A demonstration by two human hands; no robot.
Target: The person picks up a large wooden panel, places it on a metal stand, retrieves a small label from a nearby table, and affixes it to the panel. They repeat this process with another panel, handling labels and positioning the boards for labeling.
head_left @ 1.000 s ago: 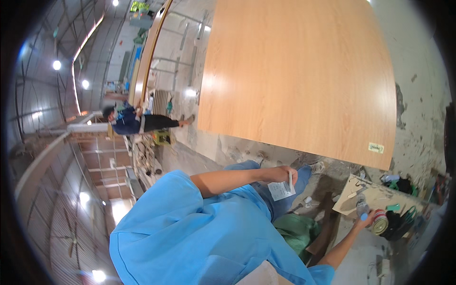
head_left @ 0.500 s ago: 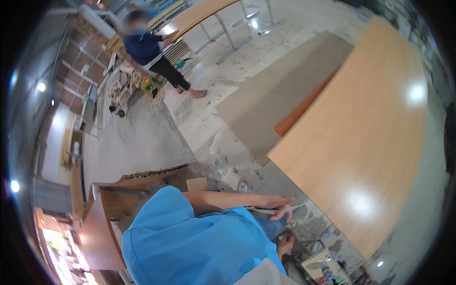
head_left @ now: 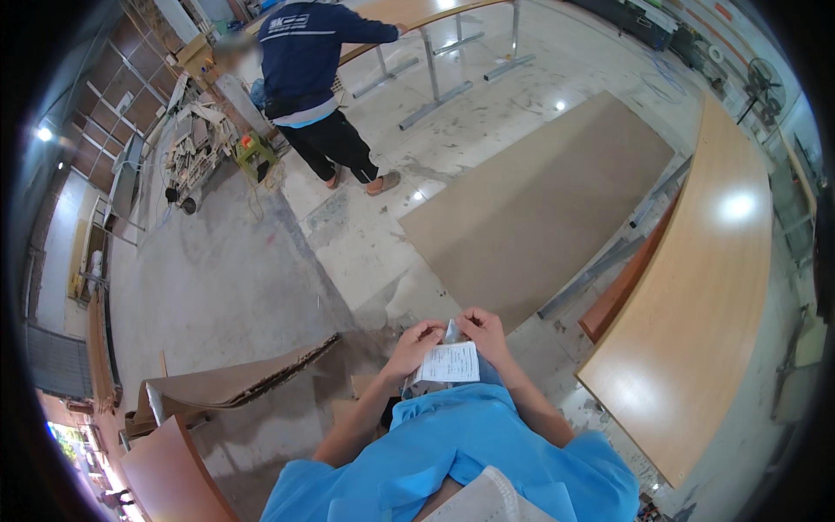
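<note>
In front of my blue-clad torso, my left hand (head_left: 417, 348) and my right hand (head_left: 485, 337) are close together. Between them hangs a white sheet of printed paper (head_left: 450, 364), possibly the face of a small packet. The fingertips of both hands are pinched at its upper edge, where a small pale bluish flap (head_left: 451, 330) sticks up. My left fingers are closed at its left side, my right thumb and fingers at the top right. Whether the flap belongs to the paper, I cannot tell.
A light wood tabletop (head_left: 687, 322) stands at my right, a reddish-brown panel (head_left: 628, 283) beside it. A grey-brown sheet (head_left: 548, 204) lies on the floor ahead. At the lower left is a torn-edged brown board (head_left: 235, 383). A person (head_left: 304, 70) stands at a far table.
My view has turned and levelled. My hands have come from the right to the middle, and both now meet at the paper. The other person has turned away toward the far table.
</note>
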